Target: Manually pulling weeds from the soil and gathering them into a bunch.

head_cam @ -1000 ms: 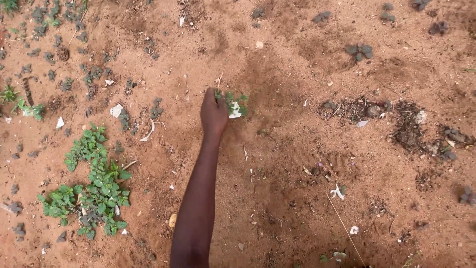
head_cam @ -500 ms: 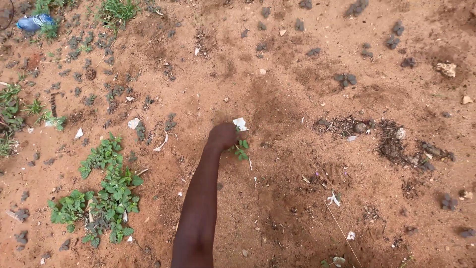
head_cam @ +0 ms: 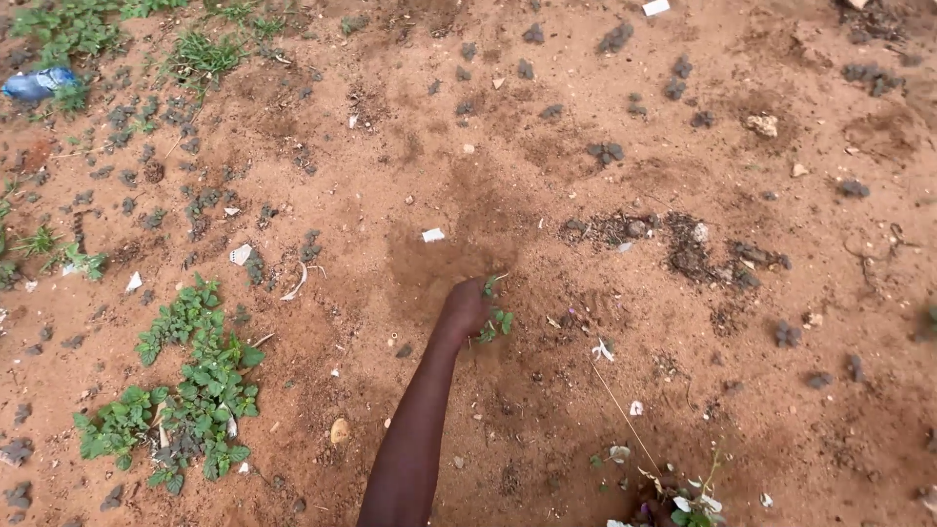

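One hand (head_cam: 465,310) reaches out over bare ground at the end of a long bare arm (head_cam: 415,429) that comes up from the bottom edge of the view; which of the person's hands it is cannot be told for sure, and only this one shows. Its fingers are curled closed around a small green weed (head_cam: 496,320), whose leaves and thin stem stick out on the right side of the fist, just above the soil. Directly beyond the knuckles the reddish sandy soil (head_cam: 547,166) is darker and looks freshly scraped, with a small white scrap (head_cam: 432,235) lying on it a little farther up. To the left of the arm grows a broad clump of leafy weeds (head_cam: 185,390), and a tan pebble (head_cam: 339,430) sits between that clump and the arm. To the right of the fist lies a patch of dark crumbly debris (head_cam: 688,249), with scattered dark clods spread across the upper ground. Near the bottom right a thin dry stalk leads down to a small plant with pale petals (head_cam: 688,503). In the far upper left, among grass tufts, lies a blue piece of litter (head_cam: 37,84). The setting is outdoors, in open daylight.
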